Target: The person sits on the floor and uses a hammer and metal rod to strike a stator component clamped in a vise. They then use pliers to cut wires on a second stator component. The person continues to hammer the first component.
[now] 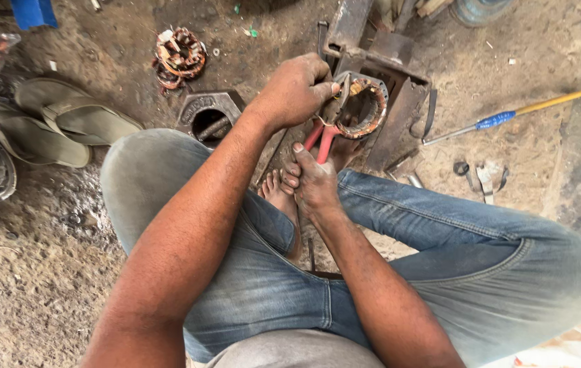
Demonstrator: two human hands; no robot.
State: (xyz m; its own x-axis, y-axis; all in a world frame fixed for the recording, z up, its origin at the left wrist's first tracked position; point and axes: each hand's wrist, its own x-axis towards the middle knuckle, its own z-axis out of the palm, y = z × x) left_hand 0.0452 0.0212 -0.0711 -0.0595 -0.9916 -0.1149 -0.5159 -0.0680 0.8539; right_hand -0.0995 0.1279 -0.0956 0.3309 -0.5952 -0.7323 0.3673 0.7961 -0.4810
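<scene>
Gripping the red-handled pliers [319, 141], the right hand [314, 182] squeezes their handles while the left hand [295, 90] clamps the motor stator [361, 108] against the metal block [399, 102]. Biting close to the stator's rim, with the stator pressed firm, would likely keep the pliers from slipping.

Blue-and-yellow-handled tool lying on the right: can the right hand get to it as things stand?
Probably not directly: the right hand grips red-handled pliers, and the tool lies beyond the raised knee.

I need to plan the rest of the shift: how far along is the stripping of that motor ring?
Done, apparently: a tangle of copper windings lies apart on the ground. In hand: the left hand steadies the stator ring while the right hand works red-handled pliers at its rim. Left: copper remains around the ring's bore, so it looks part-way.
</scene>
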